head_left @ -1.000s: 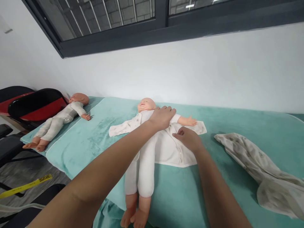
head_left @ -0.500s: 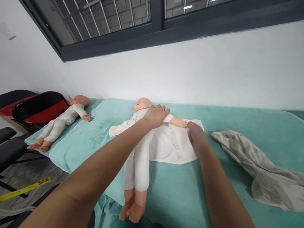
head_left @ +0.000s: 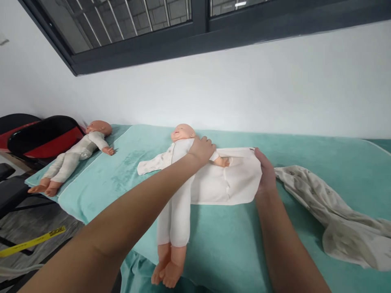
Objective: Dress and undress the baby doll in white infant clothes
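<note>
A baby doll (head_left: 180,203) in white clothing lies on its back, feet toward me. My left hand (head_left: 202,151) rests at its shoulder with the fingers curled over the upper arm; the fingertips are partly hidden. Spread beside and partly under the doll is a white baby top (head_left: 214,187), inner side up, and one printed sleeve (head_left: 155,162) covers the doll's arm on the left. My right hand (head_left: 266,171) grips the far right edge of this top and holds it raised. The doll's bare hand (head_left: 222,162) lies over the cloth, near the sleeve opening.
A teal-covered table (head_left: 220,236) stands against a white wall under a barred window. Crumpled printed baby pants (head_left: 336,215) lie at the right. A second doll (head_left: 76,156) lies at the left edge, near black and red chairs (head_left: 45,138).
My right hand has closed on the top's right edge and lifted it toward the doll's arm. The doll's hand has shifted down slightly. My left hand stays at the shoulder.
</note>
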`<state>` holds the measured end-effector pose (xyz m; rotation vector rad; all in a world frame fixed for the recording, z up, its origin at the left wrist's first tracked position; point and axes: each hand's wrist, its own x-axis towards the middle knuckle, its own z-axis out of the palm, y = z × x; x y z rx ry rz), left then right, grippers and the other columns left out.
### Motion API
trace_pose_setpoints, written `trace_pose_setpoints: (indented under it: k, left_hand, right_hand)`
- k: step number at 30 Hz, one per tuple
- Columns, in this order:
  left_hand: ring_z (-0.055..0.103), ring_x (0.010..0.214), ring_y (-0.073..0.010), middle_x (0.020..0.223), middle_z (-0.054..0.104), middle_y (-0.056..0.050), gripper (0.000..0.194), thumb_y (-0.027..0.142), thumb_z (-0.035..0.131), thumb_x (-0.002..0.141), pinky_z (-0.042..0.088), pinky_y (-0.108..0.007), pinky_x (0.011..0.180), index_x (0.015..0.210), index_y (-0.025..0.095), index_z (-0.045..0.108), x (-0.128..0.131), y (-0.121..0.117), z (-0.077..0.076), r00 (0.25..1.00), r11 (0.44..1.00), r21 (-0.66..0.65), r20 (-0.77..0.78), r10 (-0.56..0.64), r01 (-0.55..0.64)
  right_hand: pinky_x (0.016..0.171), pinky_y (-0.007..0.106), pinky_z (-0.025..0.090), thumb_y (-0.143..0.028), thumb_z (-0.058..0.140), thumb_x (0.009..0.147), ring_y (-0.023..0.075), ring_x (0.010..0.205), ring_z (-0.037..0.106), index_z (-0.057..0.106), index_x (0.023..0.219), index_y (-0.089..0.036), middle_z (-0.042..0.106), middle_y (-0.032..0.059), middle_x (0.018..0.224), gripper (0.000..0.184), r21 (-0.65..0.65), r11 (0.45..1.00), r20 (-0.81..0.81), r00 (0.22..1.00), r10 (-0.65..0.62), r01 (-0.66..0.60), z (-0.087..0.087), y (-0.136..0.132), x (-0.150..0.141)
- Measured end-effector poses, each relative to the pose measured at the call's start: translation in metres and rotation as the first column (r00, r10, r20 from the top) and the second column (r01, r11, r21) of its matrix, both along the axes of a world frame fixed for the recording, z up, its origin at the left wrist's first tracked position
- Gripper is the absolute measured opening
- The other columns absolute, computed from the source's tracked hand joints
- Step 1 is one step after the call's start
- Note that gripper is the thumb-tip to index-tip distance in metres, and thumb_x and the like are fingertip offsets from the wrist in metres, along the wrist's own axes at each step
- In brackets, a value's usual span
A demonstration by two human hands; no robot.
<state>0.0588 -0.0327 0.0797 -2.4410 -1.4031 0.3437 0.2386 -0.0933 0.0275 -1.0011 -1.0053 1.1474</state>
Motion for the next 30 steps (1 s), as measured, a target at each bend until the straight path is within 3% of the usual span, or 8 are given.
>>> trace_pose_setpoints:
  k: [5, 9, 12, 14, 19, 22, 25, 30]
  left_hand:
    - [0.052, 0.115, -0.0293, 0.119, 0.061, -0.013, 0.039, 0.025, 0.067, 0.078, 0.035, -0.048, 0.103, 0.115, 0.017, 0.056, 0.004, 0.004, -0.017, 0.954, 0.994, -0.104, 0.292, 0.065, -0.036]
    - [0.060, 0.099, -0.0252, 0.104, 0.068, -0.007, 0.032, 0.029, 0.069, 0.072, 0.044, -0.038, 0.092, 0.101, 0.020, 0.060, 0.001, 0.009, -0.022, 0.828, 0.973, -0.230, 0.551, 0.105, 0.029]
    - [0.062, 0.083, -0.0182, 0.090, 0.069, -0.002, 0.013, 0.021, 0.057, 0.077, 0.047, -0.029, 0.075, 0.089, 0.021, 0.060, -0.006, 0.013, -0.018, 0.735, 0.962, -0.266, 0.665, 0.135, 0.064]
    - [0.061, 0.078, -0.0158, 0.085, 0.069, -0.002, 0.013, 0.016, 0.047, 0.080, 0.047, -0.026, 0.069, 0.087, 0.020, 0.058, -0.013, 0.016, -0.013, 0.702, 0.966, -0.252, 0.698, 0.142, 0.055]
    - [0.060, 0.085, -0.0156, 0.090, 0.068, -0.003, 0.011, 0.011, 0.049, 0.073, 0.047, -0.027, 0.078, 0.076, 0.020, 0.054, -0.041, 0.019, 0.000, 0.481, 0.990, -0.138, 0.868, 0.121, 0.001]
    - [0.059, 0.084, -0.0144, 0.090, 0.068, -0.001, 0.011, 0.010, 0.052, 0.071, 0.046, -0.027, 0.079, 0.073, 0.020, 0.052, -0.061, 0.014, 0.009, 0.360, 0.989, -0.144, 0.922, 0.144, -0.028]
    - [0.057, 0.077, -0.0138, 0.083, 0.065, 0.001, 0.009, 0.011, 0.053, 0.072, 0.044, -0.026, 0.073, 0.074, 0.020, 0.053, -0.076, 0.008, 0.012, 0.297, 0.968, -0.192, 0.926, 0.234, -0.164]
    - [0.053, 0.070, -0.0132, 0.079, 0.063, 0.001, 0.007, 0.015, 0.053, 0.076, 0.040, -0.024, 0.064, 0.078, 0.021, 0.054, -0.087, -0.001, 0.003, 0.275, 0.914, -0.264, 0.895, 0.351, -0.307]
  right_hand:
    - [0.073, 0.037, 0.053, -0.060, 0.061, 0.074, 0.0244, 0.085, 0.066, 0.057, 0.101, -0.026, 0.066, 0.0032, 0.085, 0.043, -0.001, 0.983, -0.091, 0.979, 0.184, -0.185, -0.001, -0.005, -0.007]
    - [0.073, 0.033, 0.052, -0.051, 0.075, 0.065, 0.0216, 0.085, 0.065, 0.057, 0.106, -0.027, 0.066, 0.0033, 0.096, 0.051, 0.005, 0.913, -0.102, 0.908, 0.407, -0.408, -0.004, -0.006, -0.014]
    - [0.077, 0.030, 0.050, -0.039, 0.080, 0.064, 0.0175, 0.086, 0.062, 0.058, 0.108, -0.027, 0.064, 0.0020, 0.103, 0.050, 0.029, 0.826, -0.107, 0.820, 0.562, -0.562, -0.007, -0.007, -0.018]
    - [0.080, 0.027, 0.049, -0.033, 0.082, 0.067, 0.0153, 0.088, 0.060, 0.060, 0.111, -0.026, 0.063, 0.0018, 0.101, 0.050, 0.056, 0.757, -0.077, 0.753, 0.654, -0.651, -0.010, -0.007, -0.020]
    - [0.081, 0.030, 0.049, -0.030, 0.078, 0.077, 0.0150, 0.092, 0.062, 0.059, 0.122, -0.024, 0.062, 0.0069, 0.113, 0.049, 0.080, 0.555, -0.012, 0.556, 0.831, -0.828, -0.014, -0.006, -0.023]
    - [0.084, 0.032, 0.050, -0.031, 0.078, 0.078, 0.0170, 0.098, 0.064, 0.059, 0.123, -0.024, 0.061, 0.0099, 0.122, 0.050, 0.033, 0.483, 0.014, 0.484, 0.875, -0.875, -0.014, -0.005, -0.024]
    - [0.085, 0.033, 0.050, -0.032, 0.079, 0.077, 0.0178, 0.100, 0.064, 0.060, 0.122, -0.022, 0.061, 0.0114, 0.124, 0.050, 0.012, 0.468, 0.019, 0.468, 0.884, -0.884, -0.014, -0.005, -0.025]
    - [0.081, 0.031, 0.051, -0.036, 0.076, 0.078, 0.0182, 0.098, 0.064, 0.061, 0.120, -0.020, 0.064, 0.0113, 0.119, 0.047, -0.011, 0.536, 0.049, 0.535, 0.843, -0.844, -0.012, -0.005, -0.026]
